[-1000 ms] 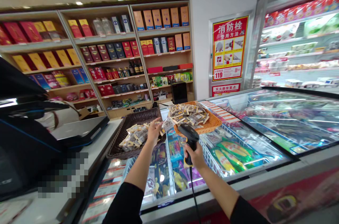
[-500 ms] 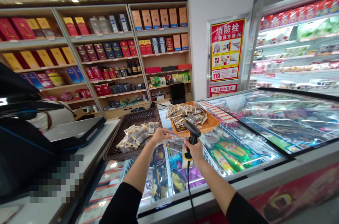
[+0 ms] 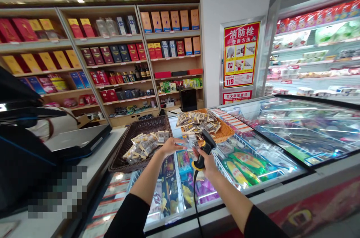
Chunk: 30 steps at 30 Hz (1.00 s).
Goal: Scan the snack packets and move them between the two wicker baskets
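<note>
In the middle of the head view, my right hand is wrapped round the grip of a black and yellow barcode scanner, whose cable hangs down. My left hand pinches a small clear snack packet by its near side, close to the scanner's head. What the packet contains is too blurred to tell. Beyond both hands lies an orange wicker basket heaped with similar packets. To the left of my left hand, a dark brown wicker basket holds more packets.
Both baskets rest on a glass-topped chest freezer full of packaged food. A counter with a dark flat-topped device stands on the left. Shelves of boxes line the back wall, and a lit display fridge is at right.
The packet in my left hand has swung up from below the fingers to between my hands. The scanner has tilted and shifted slightly, with its cable moving left.
</note>
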Each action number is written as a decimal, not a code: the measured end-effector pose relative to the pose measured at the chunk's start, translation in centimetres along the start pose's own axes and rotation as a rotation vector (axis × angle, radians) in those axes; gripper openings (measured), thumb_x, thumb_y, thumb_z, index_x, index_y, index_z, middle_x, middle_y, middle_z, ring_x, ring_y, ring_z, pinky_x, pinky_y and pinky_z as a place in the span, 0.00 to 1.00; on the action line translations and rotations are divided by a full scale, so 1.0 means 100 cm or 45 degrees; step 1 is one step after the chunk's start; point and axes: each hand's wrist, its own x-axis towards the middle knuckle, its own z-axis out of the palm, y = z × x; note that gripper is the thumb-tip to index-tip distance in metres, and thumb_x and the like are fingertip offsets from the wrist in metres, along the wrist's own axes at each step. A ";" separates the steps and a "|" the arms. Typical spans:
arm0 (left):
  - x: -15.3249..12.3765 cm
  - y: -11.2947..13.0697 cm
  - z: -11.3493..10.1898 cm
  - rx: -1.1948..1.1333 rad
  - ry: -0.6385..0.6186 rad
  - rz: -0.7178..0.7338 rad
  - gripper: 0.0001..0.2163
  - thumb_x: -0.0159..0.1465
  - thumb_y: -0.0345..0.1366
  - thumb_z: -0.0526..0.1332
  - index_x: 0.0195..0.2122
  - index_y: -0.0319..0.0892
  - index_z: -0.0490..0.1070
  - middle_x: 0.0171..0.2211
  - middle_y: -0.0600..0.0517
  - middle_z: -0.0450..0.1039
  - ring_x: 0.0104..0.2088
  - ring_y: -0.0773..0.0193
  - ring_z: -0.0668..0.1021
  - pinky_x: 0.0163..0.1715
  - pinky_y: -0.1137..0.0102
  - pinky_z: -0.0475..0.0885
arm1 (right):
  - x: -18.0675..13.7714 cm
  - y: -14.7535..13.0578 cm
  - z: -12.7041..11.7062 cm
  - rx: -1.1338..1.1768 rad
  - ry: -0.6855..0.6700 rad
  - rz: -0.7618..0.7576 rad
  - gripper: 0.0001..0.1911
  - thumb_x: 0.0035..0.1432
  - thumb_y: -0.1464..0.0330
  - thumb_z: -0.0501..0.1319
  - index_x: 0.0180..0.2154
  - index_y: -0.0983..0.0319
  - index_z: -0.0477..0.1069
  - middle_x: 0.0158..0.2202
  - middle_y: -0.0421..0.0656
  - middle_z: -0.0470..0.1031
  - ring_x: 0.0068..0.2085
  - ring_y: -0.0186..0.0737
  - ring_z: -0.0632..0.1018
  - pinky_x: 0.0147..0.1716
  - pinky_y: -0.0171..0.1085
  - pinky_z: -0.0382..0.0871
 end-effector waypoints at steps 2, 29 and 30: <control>0.000 0.002 0.003 -0.055 0.038 0.009 0.15 0.46 0.43 0.68 0.30 0.38 0.77 0.32 0.46 0.77 0.33 0.59 0.77 0.35 0.68 0.71 | -0.004 0.002 0.003 -0.086 -0.085 0.021 0.20 0.32 0.64 0.72 0.29 0.61 0.67 0.28 0.42 0.76 0.33 0.48 0.80 0.28 0.40 0.75; -0.008 -0.008 -0.007 0.335 1.377 -0.345 0.13 0.57 0.37 0.55 0.40 0.37 0.70 0.37 0.42 0.72 0.43 0.52 0.72 0.44 0.62 0.64 | 0.000 -0.026 -0.019 -0.567 -0.222 -0.217 0.16 0.46 0.57 0.64 0.24 0.60 0.61 0.14 0.33 0.64 0.12 0.30 0.65 0.12 0.30 0.58; -0.008 -0.008 -0.008 0.388 1.424 -0.362 0.17 0.55 0.34 0.56 0.45 0.35 0.68 0.42 0.40 0.70 0.47 0.50 0.70 0.47 0.61 0.62 | 0.007 -0.033 -0.022 -0.518 -0.184 -0.233 0.16 0.45 0.58 0.64 0.23 0.60 0.61 0.14 0.33 0.64 0.12 0.30 0.65 0.12 0.30 0.57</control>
